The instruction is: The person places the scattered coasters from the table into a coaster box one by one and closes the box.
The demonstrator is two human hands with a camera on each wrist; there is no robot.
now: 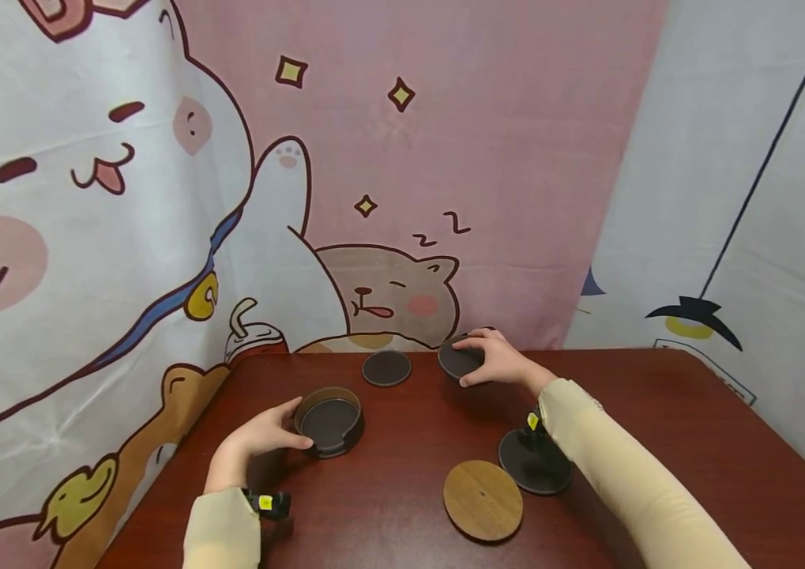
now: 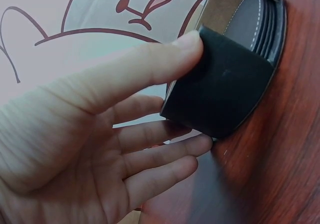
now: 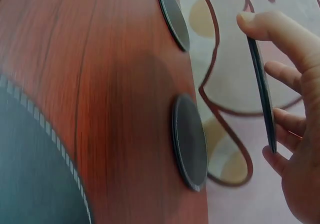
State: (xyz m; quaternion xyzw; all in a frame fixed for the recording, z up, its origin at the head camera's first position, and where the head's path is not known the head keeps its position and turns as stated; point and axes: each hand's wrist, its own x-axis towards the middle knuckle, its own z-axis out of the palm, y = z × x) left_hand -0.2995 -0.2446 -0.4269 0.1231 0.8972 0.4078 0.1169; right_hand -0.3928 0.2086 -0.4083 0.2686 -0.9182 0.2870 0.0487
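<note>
My left hand (image 1: 263, 433) grips the side of a round black coaster holder (image 2: 220, 84) with a brown inside, thumb on its outer wall. Several black coasters with white stitching (image 2: 245, 26) are stacked in the holder. Farther back, my right hand (image 1: 500, 360) holds a round black coaster (image 3: 261, 91) by its edge between thumb and fingers, raised over the table near its far edge. In the right wrist view, two more black coasters, one nearer (image 3: 191, 143) and one farther (image 3: 175, 19), lie along that edge.
A round wooden disc (image 1: 483, 501) lies on the reddish-brown table (image 1: 395, 506) near the front. Beside it, partly under my right forearm, is another black coaster (image 1: 526, 462). A cloth with cartoon animals (image 1: 516, 197) hangs right behind the table.
</note>
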